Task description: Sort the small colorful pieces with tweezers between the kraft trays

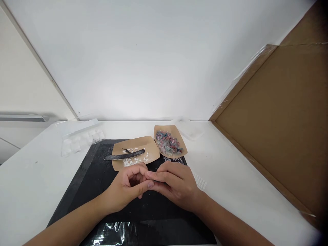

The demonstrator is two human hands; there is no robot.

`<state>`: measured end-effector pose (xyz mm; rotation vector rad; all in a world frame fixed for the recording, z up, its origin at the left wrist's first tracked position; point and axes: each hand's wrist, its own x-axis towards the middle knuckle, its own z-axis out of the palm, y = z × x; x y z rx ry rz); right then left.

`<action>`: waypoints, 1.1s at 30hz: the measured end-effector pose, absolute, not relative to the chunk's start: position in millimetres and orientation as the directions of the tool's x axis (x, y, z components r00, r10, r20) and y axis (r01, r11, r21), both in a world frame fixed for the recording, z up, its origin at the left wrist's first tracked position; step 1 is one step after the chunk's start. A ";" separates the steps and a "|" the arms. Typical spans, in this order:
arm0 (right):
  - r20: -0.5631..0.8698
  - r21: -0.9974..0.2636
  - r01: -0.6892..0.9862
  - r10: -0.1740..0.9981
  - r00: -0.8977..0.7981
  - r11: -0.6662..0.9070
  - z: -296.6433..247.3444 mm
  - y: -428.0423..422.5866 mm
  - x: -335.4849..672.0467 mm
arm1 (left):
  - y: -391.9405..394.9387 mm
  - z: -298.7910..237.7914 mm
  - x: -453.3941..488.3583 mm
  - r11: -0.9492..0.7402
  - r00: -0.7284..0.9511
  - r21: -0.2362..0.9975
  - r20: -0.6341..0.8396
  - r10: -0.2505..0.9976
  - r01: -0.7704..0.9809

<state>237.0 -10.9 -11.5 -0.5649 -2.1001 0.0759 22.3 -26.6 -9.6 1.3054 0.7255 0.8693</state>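
Note:
My left hand (126, 189) and my right hand (174, 184) meet over a black mat (87, 181), fingertips pinched together; whatever lies between them is too small to see. Just beyond the hands stands a brown paper tray (151, 150) with small white pieces and dark tweezers (124, 156) lying across it. A second brown paper tray (159, 131) to its right holds many small red and blue-grey pieces (169, 142).
A clear plastic blister tray (82, 138) lies at the back left of the white table (33, 181). A small sheet of white dots (200, 181) sits right of my right hand. A cardboard wall (282, 123) rises along the right side; a white wall stands behind.

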 end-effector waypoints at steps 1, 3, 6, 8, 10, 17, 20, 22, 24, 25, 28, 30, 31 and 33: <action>0.779 -0.266 0.364 0.422 -0.465 0.892 -11.5 -10.8 237.2 | -26.2 -9.2 22.2 0.047 0.499 0.991 0.024 0.866 -0.129; 0.777 -0.270 0.362 0.424 -0.466 0.892 -11.1 -10.6 237.3 | -25.3 -8.2 21.7 0.065 0.510 0.989 0.011 0.860 -0.130; 0.770 -0.280 0.351 0.428 -0.473 0.893 -9.8 -10.6 236.9 | -24.1 -6.6 20.7 0.131 0.538 0.983 -0.043 0.842 -0.125; 0.772 -0.287 0.340 0.427 -0.471 0.895 -8.5 -11.1 236.5 | -23.7 -5.7 19.7 0.183 0.561 0.976 -0.088 0.823 -0.115; 0.781 -0.283 0.325 0.414 -0.468 0.902 -6.8 -11.9 236.1 | -23.5 -5.0 18.3 0.229 0.596 0.966 -0.117 0.794 -0.116; 0.793 -0.290 0.267 0.387 -0.470 0.919 -1.1 -16.5 232.9 | -22.9 -4.2 12.3 0.302 0.725 0.949 -0.143 0.674 -0.094; 0.800 -0.300 0.249 0.385 -0.461 0.921 -1.8 -16.6 231.9 | -23.2 -7.1 11.6 0.364 0.775 0.924 -0.143 0.616 -0.119; 0.807 -0.295 0.243 0.377 -0.454 0.924 -3.5 -15.7 231.9 | -23.6 -9.7 12.3 0.391 0.786 0.910 -0.139 0.602 -0.139; 0.811 -0.297 0.241 0.378 -0.447 0.924 -5.3 -14.5 232.0 | -23.8 -11.7 13.2 0.395 0.780 0.906 -0.133 0.612 -0.155; 0.810 -0.302 0.242 0.382 -0.446 0.922 -6.0 -14.1 232.0 | -23.7 -12.3 13.6 0.394 0.779 0.905 -0.130 0.613 -0.159; 0.807 -0.312 0.238 0.389 -0.445 0.920 -6.6 -13.9 231.1 | -23.4 -12.3 14.1 0.396 0.794 0.903 -0.116 0.597 -0.165; 0.814 -0.312 0.222 0.380 -0.439 0.924 -5.8 -14.7 230.1 | -23.5 -11.2 14.1 0.402 0.807 0.900 -0.109 0.581 -0.167; 0.818 -0.309 0.210 0.372 -0.440 0.928 -5.2 -15.2 229.8 | -23.6 -10.6 14.1 0.409 0.813 0.897 -0.110 0.572 -0.167; 0.821 -0.306 0.194 0.362 -0.442 0.932 -4.3 -16.1 229.3 | -23.9 -9.6 14.2 0.423 0.825 0.891 -0.109 0.554 -0.166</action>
